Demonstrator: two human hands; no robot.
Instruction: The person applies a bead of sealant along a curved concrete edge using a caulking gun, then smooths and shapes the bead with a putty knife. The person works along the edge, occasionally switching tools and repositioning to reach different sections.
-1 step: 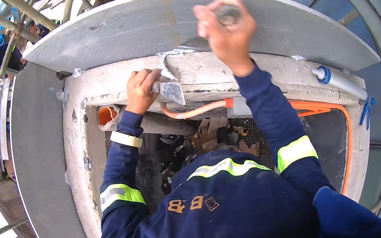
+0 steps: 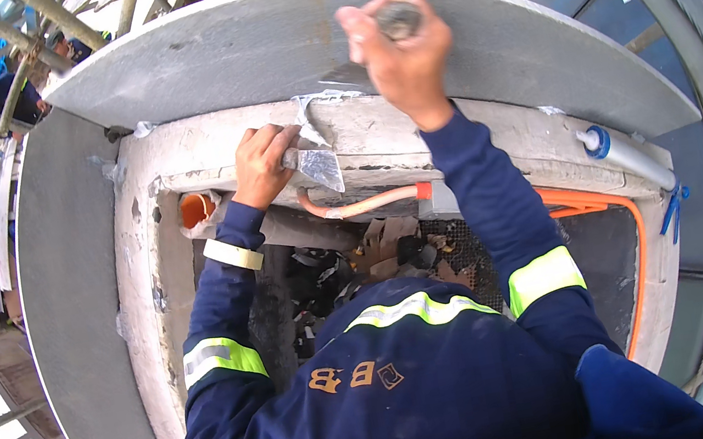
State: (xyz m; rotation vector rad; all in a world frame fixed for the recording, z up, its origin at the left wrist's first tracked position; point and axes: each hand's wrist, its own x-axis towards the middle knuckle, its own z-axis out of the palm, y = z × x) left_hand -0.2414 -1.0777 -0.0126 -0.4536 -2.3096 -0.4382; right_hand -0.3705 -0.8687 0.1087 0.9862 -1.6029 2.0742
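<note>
My left hand (image 2: 261, 168) grips a putty knife (image 2: 320, 169), its flat metal blade pointing right over the inner edge of the pale ledge (image 2: 199, 143). My right hand (image 2: 408, 66) is wrapped round a tool with a rounded, grey-smeared handle end (image 2: 399, 21). A thin dark blade (image 2: 343, 75) shows to the left below that fist, near the joint between the ledge and the upright grey panel (image 2: 241, 57). Whitish sealant (image 2: 309, 120) lies smeared at this joint and hangs down over the ledge between my hands.
On the ledge at right lies a sealant gun (image 2: 634, 156) with a blue collar and white nozzle. Below run an orange conduit (image 2: 642, 250) and a grey junction box (image 2: 439, 200). An orange pipe end (image 2: 197, 210) opens at left. Scaffold poles (image 2: 62, 17) and people stand beyond.
My right hand has shifted slightly left along the panel with its tool. My left hand and the putty knife have hardly moved.
</note>
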